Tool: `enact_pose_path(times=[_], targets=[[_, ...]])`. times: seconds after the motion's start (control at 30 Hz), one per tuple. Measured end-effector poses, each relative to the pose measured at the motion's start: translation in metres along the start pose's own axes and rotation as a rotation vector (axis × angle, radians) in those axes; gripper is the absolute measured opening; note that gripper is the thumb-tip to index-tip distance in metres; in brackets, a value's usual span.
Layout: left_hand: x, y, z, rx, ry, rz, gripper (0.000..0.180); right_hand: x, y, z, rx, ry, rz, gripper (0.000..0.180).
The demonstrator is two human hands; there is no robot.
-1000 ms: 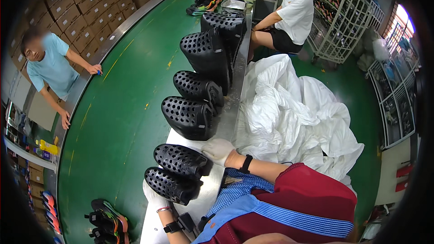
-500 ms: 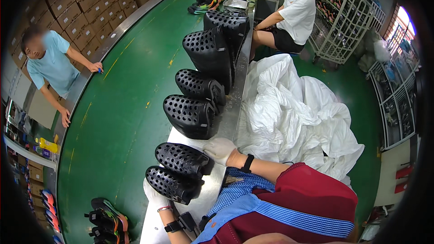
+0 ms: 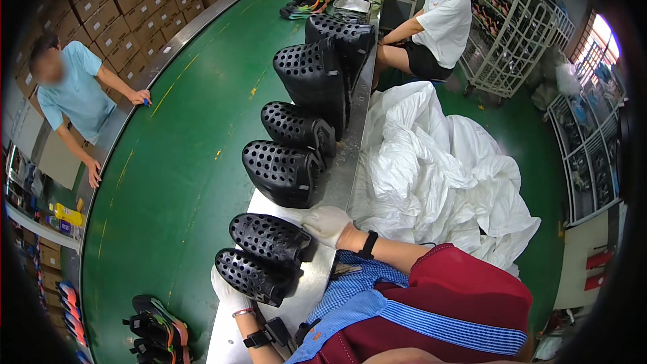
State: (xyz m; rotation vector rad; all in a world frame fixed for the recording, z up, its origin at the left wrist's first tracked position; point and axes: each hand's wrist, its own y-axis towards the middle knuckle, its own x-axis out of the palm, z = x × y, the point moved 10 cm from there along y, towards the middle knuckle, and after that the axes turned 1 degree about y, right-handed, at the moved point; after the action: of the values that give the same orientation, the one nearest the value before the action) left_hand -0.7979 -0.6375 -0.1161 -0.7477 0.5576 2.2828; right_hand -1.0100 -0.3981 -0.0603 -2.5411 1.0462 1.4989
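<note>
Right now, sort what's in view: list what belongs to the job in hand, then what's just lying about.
Job in hand, it seems:
two black perforated forms, between the gloved left hand and right hand
similar black forms beyond them

Apparently lying about:
crumpled white sheeting
stacked cartons
yellow bottle

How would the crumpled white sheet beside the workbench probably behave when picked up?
The white sheet would probably hang floppy, since it lies in loose folds. It may be light for its size, as the material looks thin.
</note>
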Motion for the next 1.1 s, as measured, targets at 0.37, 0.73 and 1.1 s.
enact_pose_path(times=[0.37,0.73,1.1], targets=[[-0.005,-0.001,0.011,0.026,-0.035,0.057,0.028,0.0,0.002,-0.001,0.009,-0.006,-0.031,0.024],[-0.001,0.0,-0.003,0.086,-0.119,0.128,0.024,0.001,0.001,-0.002,0.011,-0.015,-0.051,0.024],[0.006,0.0,-0.03,-0.267,-0.368,0.029,0.026,-0.001,0.0,-0.004,-0.012,-0.028,-0.01,0.022]])
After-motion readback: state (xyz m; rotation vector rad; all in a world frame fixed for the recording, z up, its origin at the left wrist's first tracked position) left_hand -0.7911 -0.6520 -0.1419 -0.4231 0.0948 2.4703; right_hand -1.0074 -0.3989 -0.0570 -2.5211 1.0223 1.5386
